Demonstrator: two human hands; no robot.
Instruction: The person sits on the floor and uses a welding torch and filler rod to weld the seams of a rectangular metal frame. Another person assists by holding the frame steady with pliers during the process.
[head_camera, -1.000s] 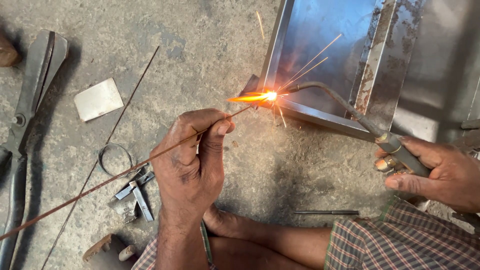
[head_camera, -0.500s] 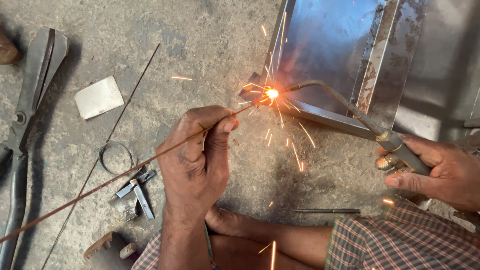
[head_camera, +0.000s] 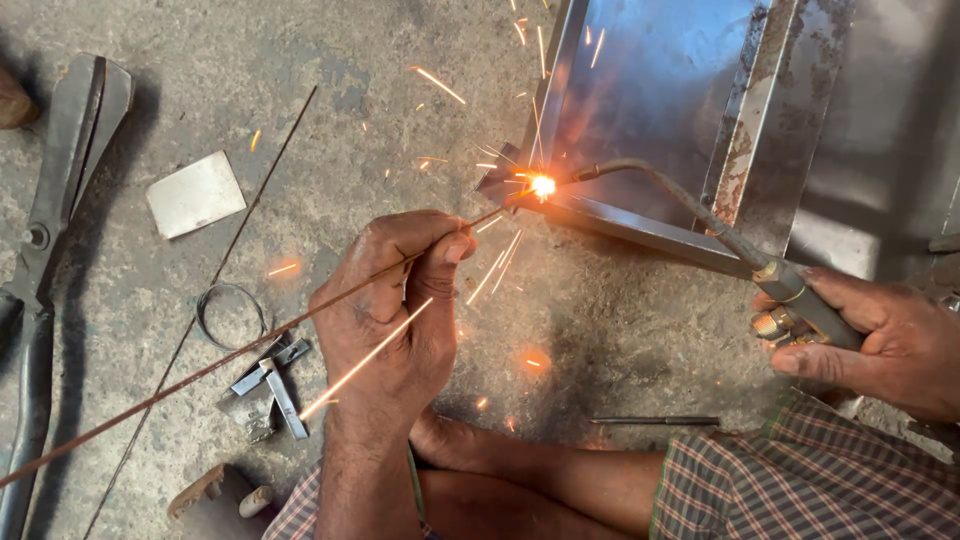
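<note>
Sparks (head_camera: 500, 255) fly out in thin orange streaks from a white-hot spot (head_camera: 543, 185) at the near corner of a sheet-metal tray (head_camera: 650, 90), where the tip of a thin rod (head_camera: 200, 372) and the nozzle of a torch (head_camera: 700, 215) meet. The tray lies on the rough grey concrete floor (head_camera: 380, 110); its inside is smooth and bluish, its folded rim straight-edged, and one upright strip is spotted with rust.

The left hand (head_camera: 395, 320) sits just short of the corner, fingers (head_camera: 440, 250) curled closed around the rod, thumb and forefinger pinching it. The rod is long, straight and brown, running from the lower left edge of the view up through the fist to the glowing point.

The right hand (head_camera: 890, 345) is well apart, at the right edge, fingers wrapped around the dark handle of the torch, next to a brass fitting. From the handle a slim curved metal pipe arches over the tray rim down to the flame.

On the floor to the left lie a small pale square of sheet metal (head_camera: 195, 193), a loop of thin wire (head_camera: 232, 312), a few short angled scraps of steel (head_camera: 270, 385) and a long pair of dull grey shears (head_camera: 50, 240). A second thin rod (head_camera: 230, 260) lies slanted beside the square. Near the checked cloth (head_camera: 800, 480) over the person's leg lies a short dark piece, perhaps a nail (head_camera: 655, 421); it is too small to tell. A bare foot (head_camera: 450, 445) shows under the left wrist.
</note>
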